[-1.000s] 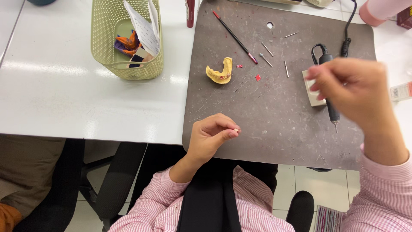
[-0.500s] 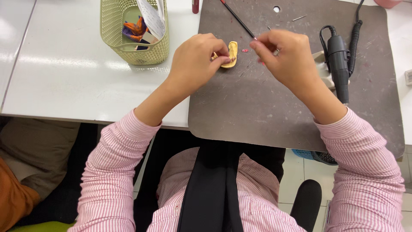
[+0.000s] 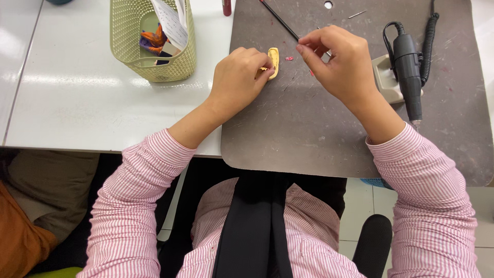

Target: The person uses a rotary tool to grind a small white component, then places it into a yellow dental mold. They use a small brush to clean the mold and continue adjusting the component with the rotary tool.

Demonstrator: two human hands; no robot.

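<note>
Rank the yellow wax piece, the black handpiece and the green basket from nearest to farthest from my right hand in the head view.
From the right hand:
1. Yellow wax piece, just left, at the left hand's fingers.
2. Black handpiece, to the right on its cradle.
3. Green basket, far left on the white table.

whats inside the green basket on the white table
The green basket holds white paper standing at its right side, something orange and blue, and a small dark item beside it. Anything lower down is hidden by the woven wall and the paper.
</note>
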